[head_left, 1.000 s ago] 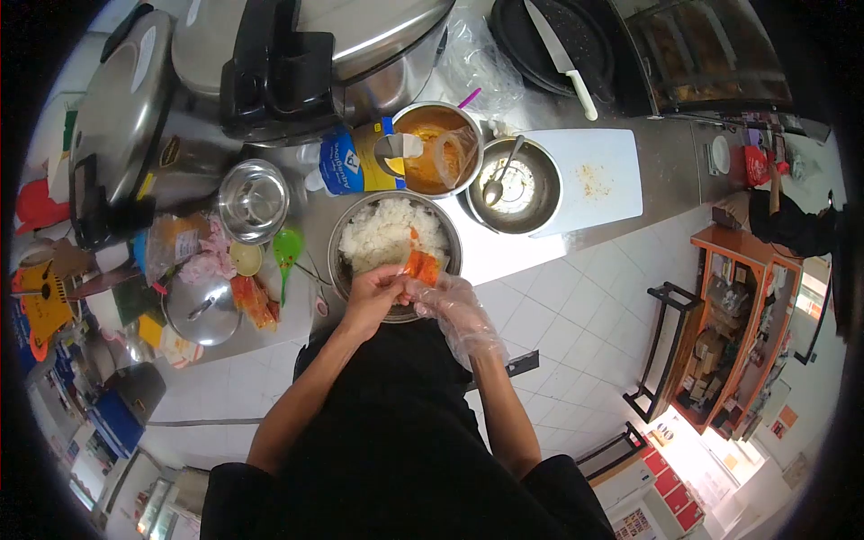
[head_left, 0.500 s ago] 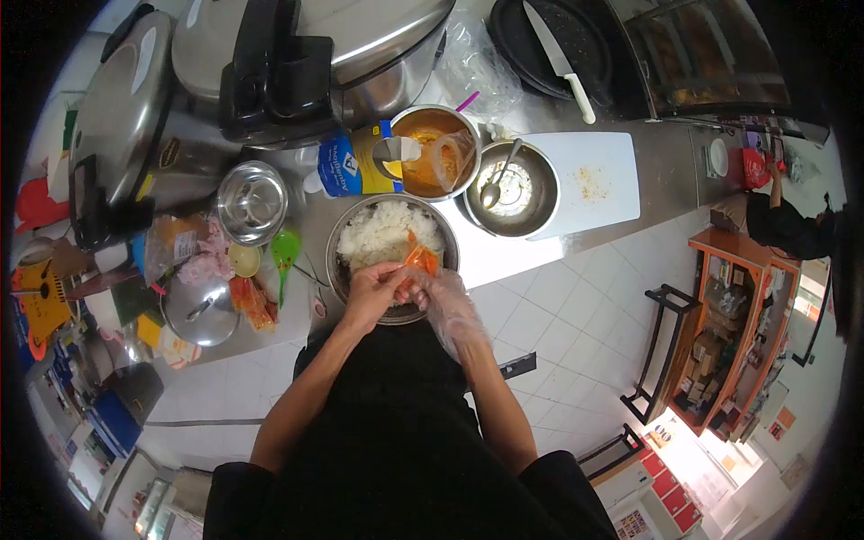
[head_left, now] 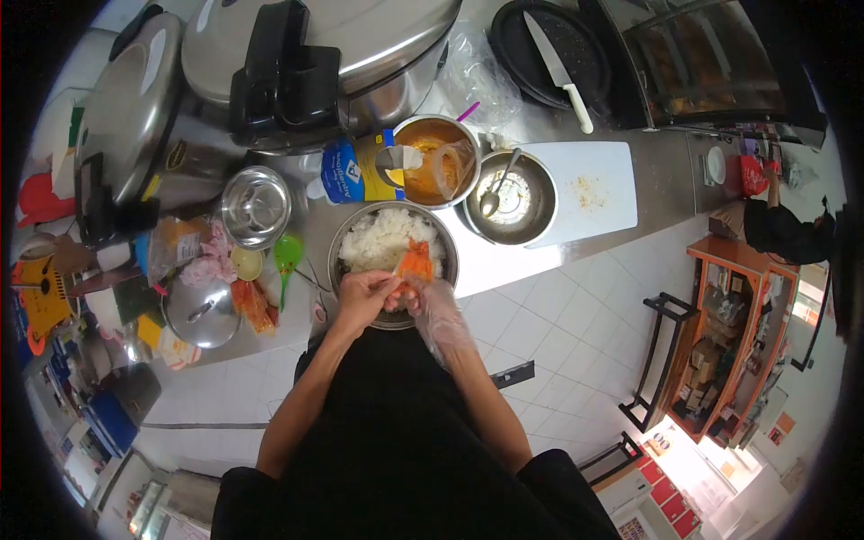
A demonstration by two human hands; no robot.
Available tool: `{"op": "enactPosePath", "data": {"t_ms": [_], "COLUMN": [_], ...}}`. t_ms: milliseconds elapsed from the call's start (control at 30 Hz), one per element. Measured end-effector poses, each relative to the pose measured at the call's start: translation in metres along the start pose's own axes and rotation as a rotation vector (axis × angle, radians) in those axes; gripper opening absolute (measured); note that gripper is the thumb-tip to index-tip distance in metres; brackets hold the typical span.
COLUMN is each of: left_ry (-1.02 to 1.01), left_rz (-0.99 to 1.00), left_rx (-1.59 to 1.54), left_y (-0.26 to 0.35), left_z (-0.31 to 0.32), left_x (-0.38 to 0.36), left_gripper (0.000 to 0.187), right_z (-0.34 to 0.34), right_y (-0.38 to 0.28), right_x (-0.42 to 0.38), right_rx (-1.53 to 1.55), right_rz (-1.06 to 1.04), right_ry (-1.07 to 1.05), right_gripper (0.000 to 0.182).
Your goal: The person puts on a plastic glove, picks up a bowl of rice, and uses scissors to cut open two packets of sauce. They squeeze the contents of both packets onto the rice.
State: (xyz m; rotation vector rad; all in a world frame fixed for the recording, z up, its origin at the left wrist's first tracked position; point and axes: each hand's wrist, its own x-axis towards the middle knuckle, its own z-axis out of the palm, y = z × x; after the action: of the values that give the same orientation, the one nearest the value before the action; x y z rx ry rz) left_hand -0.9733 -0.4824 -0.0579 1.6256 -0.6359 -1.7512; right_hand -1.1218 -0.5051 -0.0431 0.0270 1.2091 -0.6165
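1. Two hands' fingers are clamped on the orange packet (head_left: 417,260), mid-frame, above the rice (head_left: 382,236).
2. Left hand (head_left: 364,301), bare, pinches its lower end.
3. Right hand (head_left: 436,315), in clear plastic, grips beside it.

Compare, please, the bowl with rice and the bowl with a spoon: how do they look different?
The rice bowl is heaped with white rice; the spoon bowl has a spoon and its bottom is visible.
The left hand and right hand partly cover the rice bowl; the spoon bowl has no hand over it.
Both are round and metal.
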Motion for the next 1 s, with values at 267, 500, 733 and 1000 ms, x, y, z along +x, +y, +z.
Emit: {"op": "enactPosePath", "data": {"t_ms": [267,500,733,1000], "left_ry": [0.091,0.104,0.209,0.183], "left_rz": [0.011,0.055,0.093,0.097], "left_rx": [0.071,0.081,0.175,0.348], "left_y": [0.001,-0.009,-0.011,-0.015], "left_z": [-0.001,0.006,0.003,-0.001], "left_x": [-0.002,-0.012,-0.005,0.002], "left_gripper": [0.019,0.018,0.025,0.023], "right_z": [0.009,0.004,-0.011,-0.002], "right_y": [0.004,0.017,0.018,0.023], "right_x": [-0.008,-0.001,-0.016,-0.009], "right_rx": [-0.107,-0.173,-0.508,-0.357], "right_rz": [-0.075,-0.152,-0.38,-0.257], "right_ry": [-0.008,0.155,-0.044,-0.025], "right_gripper": [0.023,0.024,0.024,0.022]}}
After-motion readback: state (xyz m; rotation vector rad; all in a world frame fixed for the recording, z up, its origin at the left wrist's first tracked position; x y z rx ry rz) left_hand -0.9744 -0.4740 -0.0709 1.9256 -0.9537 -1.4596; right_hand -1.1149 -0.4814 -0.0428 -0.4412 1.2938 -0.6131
